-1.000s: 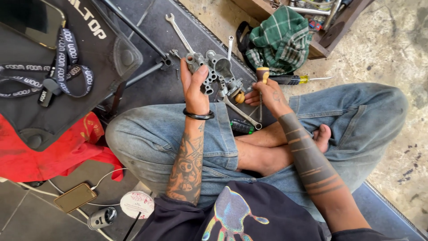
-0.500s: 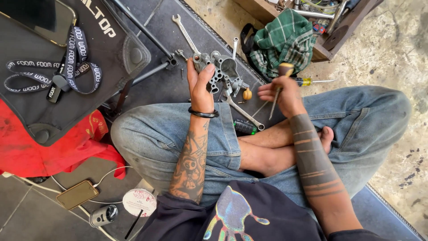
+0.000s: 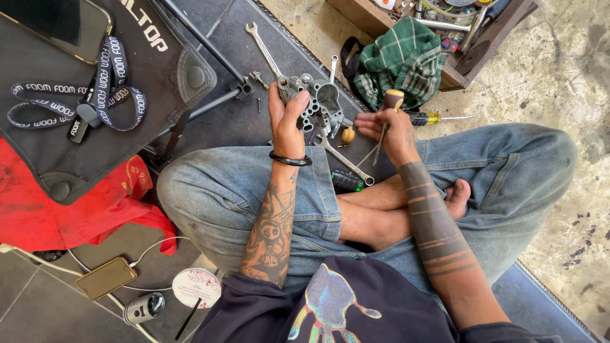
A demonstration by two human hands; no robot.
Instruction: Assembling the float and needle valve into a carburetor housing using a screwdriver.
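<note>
Carburetor body [image 3: 316, 101], upper centre of frame: left hand [image 3: 286, 121] clasped it firmly; right hand [image 3: 389, 130] gripped wooden-handled screwdriver [image 3: 389, 114]; steady, squarely seated tip advisable.

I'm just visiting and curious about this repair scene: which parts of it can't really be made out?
All in the head view:
- Metal engine part: its near side is hidden by the left hand.
- Wooden-handled screwdriver: the tip is too small and is covered by the right hand.
- Wooden tool crate: cut off by the top edge, its contents cluttered.
- Phone: screen dark.
</note>
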